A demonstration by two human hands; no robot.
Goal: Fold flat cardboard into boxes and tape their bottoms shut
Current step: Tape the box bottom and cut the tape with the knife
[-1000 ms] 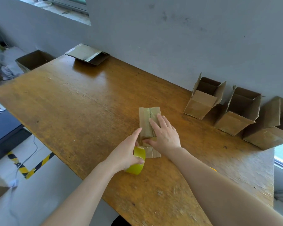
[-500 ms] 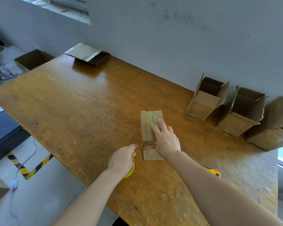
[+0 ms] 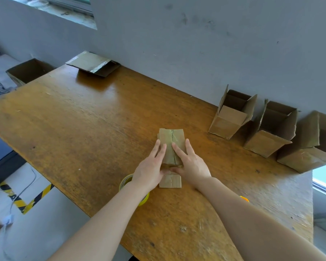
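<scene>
- Since half a second ago, the left hand [image 3: 151, 166] has been taken off the yellow-green roll of tape [image 3: 125, 182] and brought onto the small brown cardboard box [image 3: 171, 142]. The roll is now left lying on the table beneath the left wrist.
- The left hand is laid with straight fingers along the box's left edge. Nothing is clasped; the cardboard is only pressed.
- The right hand [image 3: 191, 164] is spread flat on the box's top, just right of the taped seam, with its thumb at the near end. No curled grip is seen.
- The box is found towards the near edge of the worn brown wooden table [image 3: 73, 119], about midway across, seam side up, with a glossy strip of tape run along its length.
- A short cardboard piece with a slit [image 3: 170, 182] shows just near of the hands. Whether it is a flap of the same box cannot be told.
- The box is judged light and fairly stiff but hollow, so its walls could be dented by hard pressure. The taped face is likely slick.
- Hold is best taken on the two long side walls, close to the corners, rather than on the seam.
- Three open brown cardboard boxes [image 3: 231, 115] are lined along the grey wall at the far right.
- A flat stack of cardboard [image 3: 94, 64] lies at the far left.
</scene>
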